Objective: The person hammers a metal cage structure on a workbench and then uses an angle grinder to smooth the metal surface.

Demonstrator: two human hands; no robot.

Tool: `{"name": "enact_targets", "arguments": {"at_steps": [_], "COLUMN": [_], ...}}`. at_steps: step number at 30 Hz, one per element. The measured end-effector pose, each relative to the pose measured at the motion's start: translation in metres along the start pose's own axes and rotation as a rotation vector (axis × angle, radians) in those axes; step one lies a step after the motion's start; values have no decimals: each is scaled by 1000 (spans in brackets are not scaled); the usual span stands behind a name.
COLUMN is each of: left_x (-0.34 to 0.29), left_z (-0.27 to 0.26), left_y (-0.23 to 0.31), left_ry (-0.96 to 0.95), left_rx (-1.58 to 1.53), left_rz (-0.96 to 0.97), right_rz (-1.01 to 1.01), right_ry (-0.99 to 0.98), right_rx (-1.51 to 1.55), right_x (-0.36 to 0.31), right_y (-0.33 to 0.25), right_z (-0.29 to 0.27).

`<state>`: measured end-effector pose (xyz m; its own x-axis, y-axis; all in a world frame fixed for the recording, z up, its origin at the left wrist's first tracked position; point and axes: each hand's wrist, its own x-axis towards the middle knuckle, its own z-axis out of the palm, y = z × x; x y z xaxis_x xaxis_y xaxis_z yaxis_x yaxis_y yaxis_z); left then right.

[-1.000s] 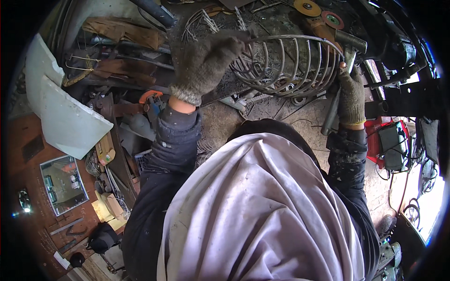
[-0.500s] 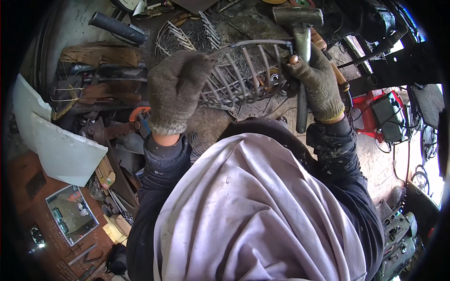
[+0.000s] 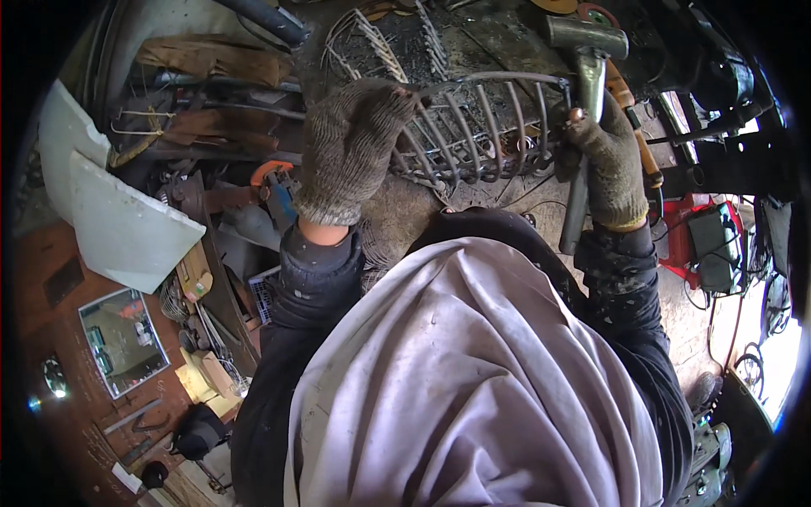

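A ribbed frame of bent metal rods point(image 3: 477, 135) spans the space between my hands. My left hand point(image 3: 351, 148), in a knitted work glove, is closed round the left end of its top rod. My right hand point(image 3: 612, 160), gloved too, grips a hammer point(image 3: 594, 80) by its metal handle, with the head pointing away from me. The handle's lower end sticks out below the palm. The right end of the top rod reaches the fingers of my right hand, and I cannot tell whether they pinch it.
Twisted metal rods point(image 3: 380, 46) lie on the floor beyond the frame. An angle grinder point(image 3: 274, 190) and wood pieces point(image 3: 220, 127) are at left, near broken white panels point(image 3: 127, 220). A wooden-handled tool point(image 3: 634, 118) lies beside the hammer. A red and grey machine point(image 3: 705, 241) stands right.
Most of the scene, hands included, has shifted rightward in the picture. Both hands keep the same holds, and the hammer stays beside the frame's right end.
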<state>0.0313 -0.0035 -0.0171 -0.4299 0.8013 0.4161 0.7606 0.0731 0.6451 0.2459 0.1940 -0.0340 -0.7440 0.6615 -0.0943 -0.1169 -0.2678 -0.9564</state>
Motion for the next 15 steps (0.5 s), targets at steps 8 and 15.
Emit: {"name": "enact_targets", "arguments": {"at_steps": [8,15], "left_x": [29,43], "left_z": [3,-2], "left_y": [21,-18], "left_ry": [38,252], "left_rx": [-316,-522], "left_rz": [-102,60], "right_rz": [-105,3], "right_ry": [59,148], "right_rx": [-82,-160], "right_x": [2,7], "right_y": [12,2], "right_z": [-6,-7]}}
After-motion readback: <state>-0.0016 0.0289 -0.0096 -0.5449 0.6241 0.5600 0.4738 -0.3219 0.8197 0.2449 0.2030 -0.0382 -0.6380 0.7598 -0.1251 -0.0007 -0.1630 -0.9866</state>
